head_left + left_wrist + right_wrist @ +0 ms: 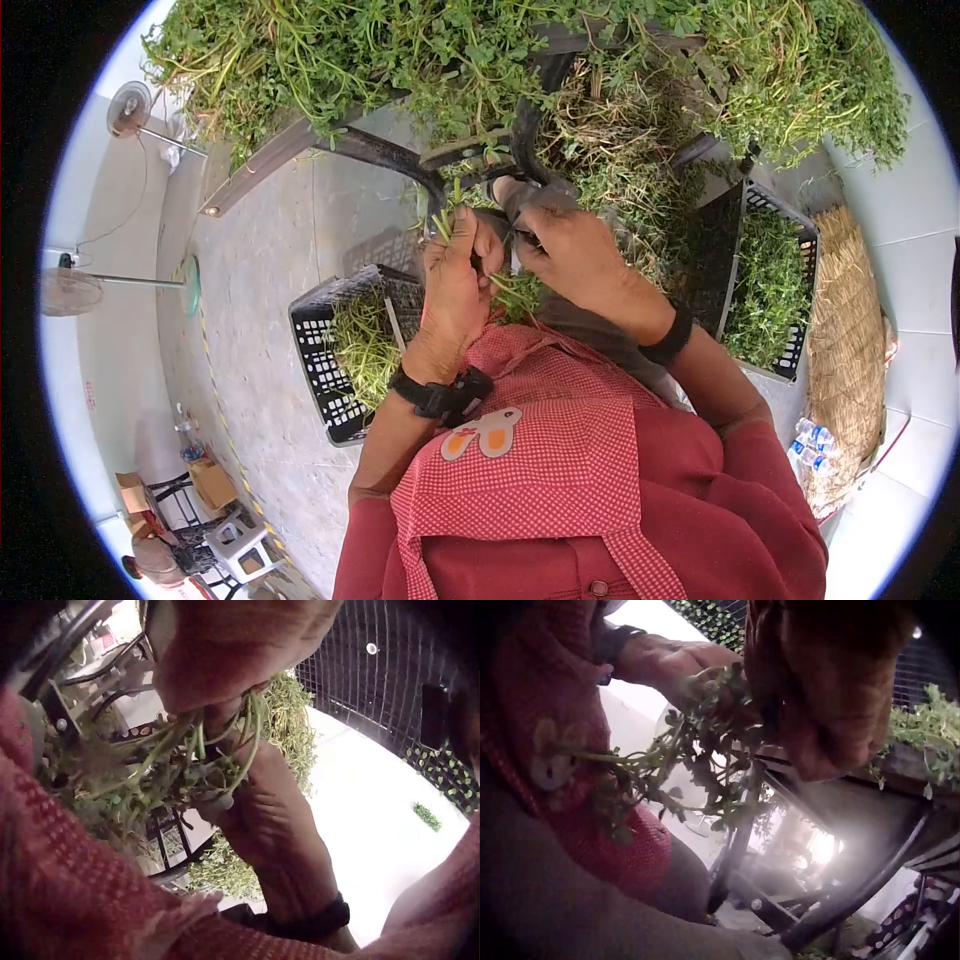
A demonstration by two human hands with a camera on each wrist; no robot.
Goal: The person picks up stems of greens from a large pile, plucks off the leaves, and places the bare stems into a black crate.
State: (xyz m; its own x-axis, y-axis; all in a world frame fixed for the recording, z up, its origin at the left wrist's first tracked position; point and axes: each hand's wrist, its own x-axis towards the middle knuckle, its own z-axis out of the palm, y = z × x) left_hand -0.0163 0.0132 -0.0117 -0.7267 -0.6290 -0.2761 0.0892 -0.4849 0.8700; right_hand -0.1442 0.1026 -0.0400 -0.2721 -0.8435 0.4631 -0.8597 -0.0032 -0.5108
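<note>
My left hand grips a small bunch of leafy green stems in front of the apron. Cut-looking stem ends poke up past the thumb, and the leafy part hangs down between the hands. Close beside it, my right hand has its fingers curled in at the bunch; its fingertips are hidden. A dark bit shows at those fingers in the head view. In the left wrist view the green stems bend out under the left hand. Leaves dangle beside the right hand in the right wrist view.
A large heap of greens covers the metal-framed table ahead. Plant litter piles beneath it. Black crates hold greens: the left crate and the right crate. A straw roll and water bottles stand right; fans left.
</note>
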